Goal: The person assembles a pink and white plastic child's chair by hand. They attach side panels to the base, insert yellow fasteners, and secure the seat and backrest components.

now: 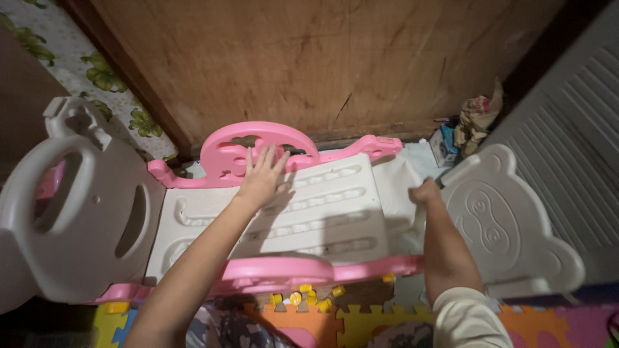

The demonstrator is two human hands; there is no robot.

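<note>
A white and pink plastic toy slide (284, 212) lies across the floor against a wooden door (322, 58), seen from above. Its ribbed white panel (322, 219) runs between two pink side rails: the far rail (271, 151), with an arched cut-out, lies just beside the foot of the door, and the near rail (303, 269) runs along the edge of the foam puzzle mat (361, 325). At the slide's left end stands a large pale piece with handle openings (84, 212); at its right end a white bear-shaped panel (509, 225) lies flat, next to a white slatted surface (574, 148).

No open container shows; the nearest thing to one is a small box (443, 147) in the corner by the door, with a crumpled wrapper or cloth (477, 116) beside it. What is inside the box cannot be told. A cluster of small yellow pieces (306, 298) lies loose on the floor just under the near rail, at the mat's edge.

The left hand (261, 177) is spread flat, fingers splayed, its palm pressed on the far edge of the white panel and its fingertips reaching onto the far rail; it grips nothing. The right hand (425, 192) is clenched at the slide's right end, where the ribbed panel meets the bear-shaped panel. It appears to grasp an edge there, though which piece it holds cannot be told. The right arm wears a pale sleeve (467, 319).
</note>
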